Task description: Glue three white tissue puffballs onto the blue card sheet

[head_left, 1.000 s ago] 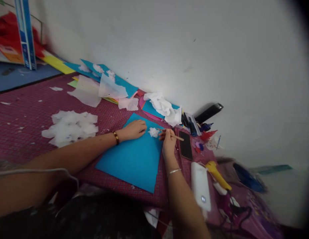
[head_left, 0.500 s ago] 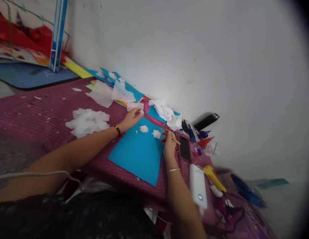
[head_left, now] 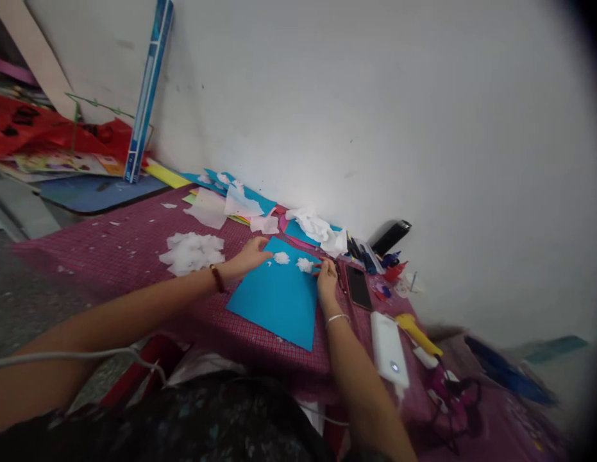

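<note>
A blue paper sheet (head_left: 279, 298) lies on the magenta checked cloth (head_left: 134, 240). Two small white cotton tufts (head_left: 281, 258) (head_left: 304, 264) sit near the sheet's far edge. My left hand (head_left: 247, 256) rests at the sheet's far left corner, fingers partly stretched, fingertips close to the left tuft. My right hand (head_left: 327, 276) is closed around a thin wooden stick (head_left: 333, 263) at the sheet's right edge, just beside the right tuft. A bracelet is on each wrist.
A pile of white cotton (head_left: 192, 251) lies left of the sheet. Coloured papers and crumpled tissue (head_left: 317, 226) line the wall. A dark phone (head_left: 359, 287), a white power bank (head_left: 388, 350), a yellow glue gun (head_left: 418, 333) and cables lie to the right.
The left hand lifted off the spot it covered, leaving a second cotton tuft on the sheet, then came back beside it. The camera pulled back and tilted; the right hand stayed put.
</note>
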The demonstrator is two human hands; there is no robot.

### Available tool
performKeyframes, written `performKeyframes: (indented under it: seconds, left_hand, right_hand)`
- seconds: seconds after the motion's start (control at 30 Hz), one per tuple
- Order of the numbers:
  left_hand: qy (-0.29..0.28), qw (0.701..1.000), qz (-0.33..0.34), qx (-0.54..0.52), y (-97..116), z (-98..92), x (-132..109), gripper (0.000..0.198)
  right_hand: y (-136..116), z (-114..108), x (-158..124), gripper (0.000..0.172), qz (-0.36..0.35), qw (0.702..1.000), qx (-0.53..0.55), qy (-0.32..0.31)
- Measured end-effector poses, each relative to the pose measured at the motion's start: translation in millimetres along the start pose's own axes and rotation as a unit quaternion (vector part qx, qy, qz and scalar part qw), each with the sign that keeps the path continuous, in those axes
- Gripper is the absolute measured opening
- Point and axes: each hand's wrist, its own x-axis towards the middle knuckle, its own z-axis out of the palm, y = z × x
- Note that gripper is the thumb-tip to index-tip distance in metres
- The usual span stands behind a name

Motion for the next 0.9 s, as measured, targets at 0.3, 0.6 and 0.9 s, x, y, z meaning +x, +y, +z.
performKeyframes:
  seconds: [0.3,0.6,0.9]
  left_hand:
    - [-0.079,0.962,0.048,0.259,-15.4,13.7,11.7,0.011]
    - [-0.060,0.911,0.034,0.408,-4.2,-96.4,9.7,0.017]
    - [-0.017,0.989,-0.089,0.121,26.9,-107.6,-62.2,0.031]
  right_hand:
    - [2.2,1.4,3.4,0.045,-0.001,1.000,0.004,-0.018]
    - [4.1,-0.6,6.9,0.040,0.035,0.999,0.028,-0.028]
    - [4.2,-0.1,11.6,0.032,0.046,0.996,0.029,-0.068]
